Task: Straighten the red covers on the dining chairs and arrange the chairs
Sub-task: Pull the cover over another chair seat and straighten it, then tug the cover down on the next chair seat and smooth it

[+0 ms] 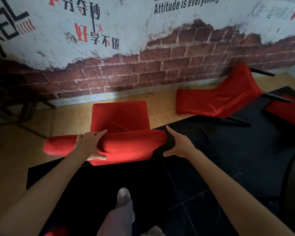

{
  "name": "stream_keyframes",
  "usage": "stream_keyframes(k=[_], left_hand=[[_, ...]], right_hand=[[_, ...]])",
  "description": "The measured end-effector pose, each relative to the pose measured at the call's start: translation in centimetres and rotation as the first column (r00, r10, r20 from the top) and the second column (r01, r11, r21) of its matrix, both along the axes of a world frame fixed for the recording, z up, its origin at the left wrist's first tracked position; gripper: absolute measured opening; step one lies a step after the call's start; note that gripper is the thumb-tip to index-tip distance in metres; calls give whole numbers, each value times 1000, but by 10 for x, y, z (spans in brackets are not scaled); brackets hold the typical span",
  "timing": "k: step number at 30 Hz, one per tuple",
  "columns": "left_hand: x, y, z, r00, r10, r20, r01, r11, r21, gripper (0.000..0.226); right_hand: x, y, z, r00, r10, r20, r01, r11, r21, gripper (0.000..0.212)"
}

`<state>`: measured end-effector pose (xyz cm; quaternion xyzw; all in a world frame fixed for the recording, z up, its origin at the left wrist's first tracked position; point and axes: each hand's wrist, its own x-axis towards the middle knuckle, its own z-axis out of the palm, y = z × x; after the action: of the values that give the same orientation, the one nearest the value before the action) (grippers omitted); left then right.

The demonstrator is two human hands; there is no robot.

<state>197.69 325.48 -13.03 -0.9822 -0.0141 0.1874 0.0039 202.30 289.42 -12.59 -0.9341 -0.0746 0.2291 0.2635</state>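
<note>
While the left hand (90, 144) grips the red cover (119, 145) atop the nearest chair (119, 114) by the wall, the empty, spread right hand (179, 145) should catch its corner and tug evenly.

- Three red-covered chairs: centre (120, 116), upper right, tipped over (220, 97), right edge (286, 111).
- Two hands: left (90, 144), right (179, 143).
- One shoe (123, 195).

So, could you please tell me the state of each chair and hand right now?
Near chair: upright, red cover on.
Fallen chair: tipped over by the wall.
Left hand: grips the near chair's backrest top.
Right hand: open, beside the backrest's end.
</note>
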Motion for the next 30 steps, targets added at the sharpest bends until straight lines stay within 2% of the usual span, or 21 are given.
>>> stream_keyframes(k=[5,17,24,30], left_hand=[[-3,-59,8,996,-52,71,59,992,-114,120],[60,-177,30,959,-256,120,273,948,-164,116],[141,-239,15,936,-326,135,348,913,-212,116],[250,-276,-6,936,-307,172,341,913,-224,116]], right_hand=[[-30,-47,10,997,-71,7,71,997,-28,123],[-31,-137,19,980,-197,29,198,980,-15,118],[20,-186,10,963,-268,3,268,962,-55,119],[117,-220,17,963,-267,-19,264,958,-114,119]])
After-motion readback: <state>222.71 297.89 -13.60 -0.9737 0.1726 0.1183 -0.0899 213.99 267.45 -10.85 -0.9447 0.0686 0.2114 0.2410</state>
